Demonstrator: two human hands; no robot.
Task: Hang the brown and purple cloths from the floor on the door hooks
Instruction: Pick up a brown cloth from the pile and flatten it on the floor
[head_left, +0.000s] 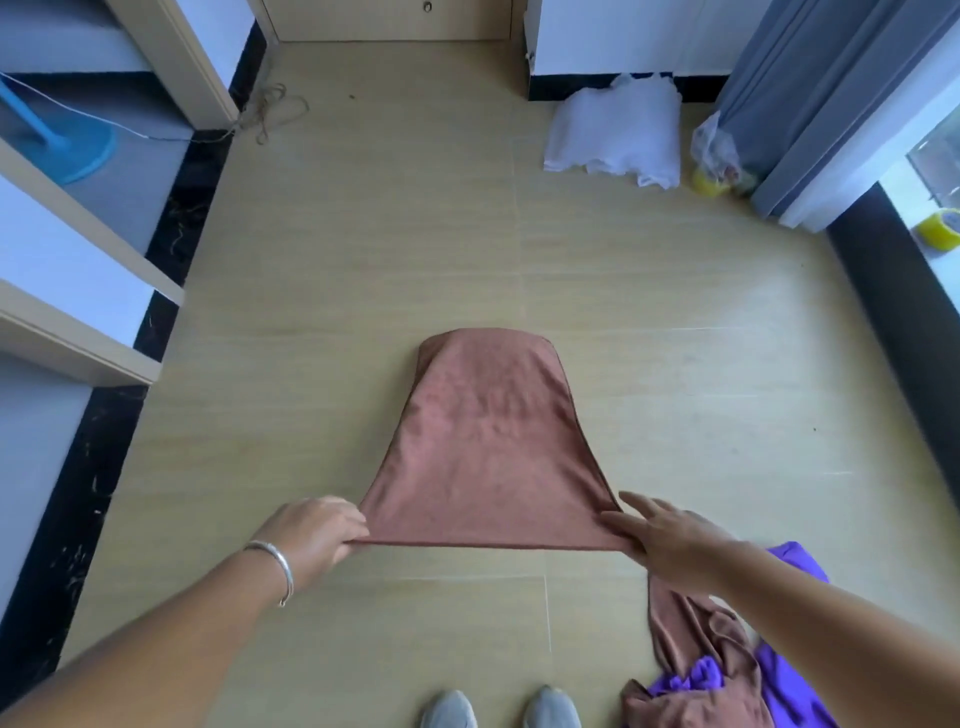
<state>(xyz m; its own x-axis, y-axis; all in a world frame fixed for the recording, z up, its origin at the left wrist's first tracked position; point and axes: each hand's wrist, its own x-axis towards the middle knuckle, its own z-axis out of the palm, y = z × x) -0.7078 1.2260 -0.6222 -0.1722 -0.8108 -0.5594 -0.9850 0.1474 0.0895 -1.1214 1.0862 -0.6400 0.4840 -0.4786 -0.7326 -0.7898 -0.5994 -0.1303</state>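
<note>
Both hands (311, 530) pinching brown cloth (488, 447)

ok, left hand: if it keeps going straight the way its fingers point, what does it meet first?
The left hand points right, along the held edge of the brown cloth. Beyond the cloth it already pinches, the first thing is likely the right hand at the opposite corner; depth looks similar.
</note>
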